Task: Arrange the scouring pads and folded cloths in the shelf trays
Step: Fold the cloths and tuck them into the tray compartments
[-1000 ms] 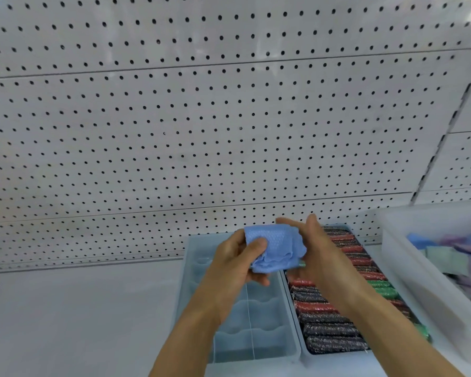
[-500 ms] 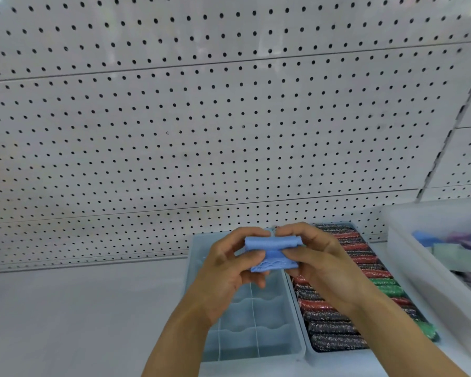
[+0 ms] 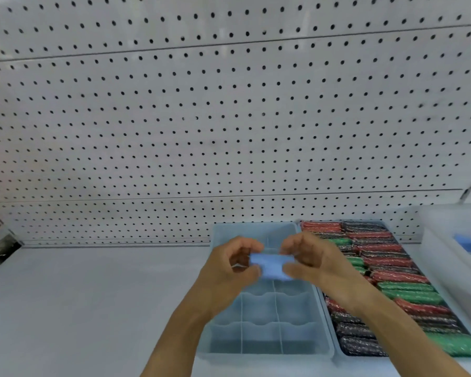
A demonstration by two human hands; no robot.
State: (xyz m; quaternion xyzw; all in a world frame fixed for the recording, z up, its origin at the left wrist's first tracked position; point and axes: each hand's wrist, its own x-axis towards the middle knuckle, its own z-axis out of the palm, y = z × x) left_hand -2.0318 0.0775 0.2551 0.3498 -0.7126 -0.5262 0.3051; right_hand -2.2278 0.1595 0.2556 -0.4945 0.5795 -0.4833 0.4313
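Observation:
A small blue folded cloth [image 3: 271, 266] is held between both hands above a pale blue divided tray [image 3: 259, 346]. My left hand [image 3: 229, 270] pinches its left end and my right hand [image 3: 310, 257] pinches its right end. The tray's visible compartments hold nothing. To its right, a second tray [image 3: 337, 352] is packed with rows of red, green and black scouring pads [image 3: 397, 289].
A translucent white bin [image 3: 446, 257] with blue and green cloths stands at the far right. White pegboard [image 3: 229, 118] forms the back wall. The white shelf surface [image 3: 93, 308] stretches to the left of the trays.
The loose blue cloth has been folded into a flat, compact strip. Both hands have lowered it closer to the divided tray.

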